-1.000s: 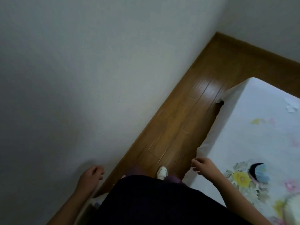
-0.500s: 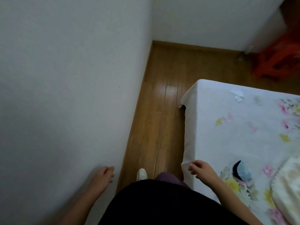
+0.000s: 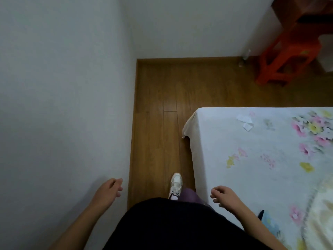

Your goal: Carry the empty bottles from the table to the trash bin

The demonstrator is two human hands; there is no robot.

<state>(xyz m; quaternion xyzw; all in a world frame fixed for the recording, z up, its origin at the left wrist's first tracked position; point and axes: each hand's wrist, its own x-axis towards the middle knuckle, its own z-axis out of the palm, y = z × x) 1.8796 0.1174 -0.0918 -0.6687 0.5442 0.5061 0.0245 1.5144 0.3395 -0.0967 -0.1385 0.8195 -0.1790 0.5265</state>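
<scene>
Red stool (image 3: 286, 56) now nearer, left hand (image 3: 108, 193), right hand (image 3: 226, 196) loosely curled, empty

Both bare forearms reach forward at waist height. The left hand (image 3: 108, 192) and right hand (image 3: 225, 196) hang empty, fingers loosely curled, well apart from each other.

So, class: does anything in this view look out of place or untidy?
Slightly. Torn white paper scraps lie loose on the floral bed sheet, whose corner hangs rumpled. Both hands, left hand and right hand, are empty; no bottles or bin visible.
</scene>
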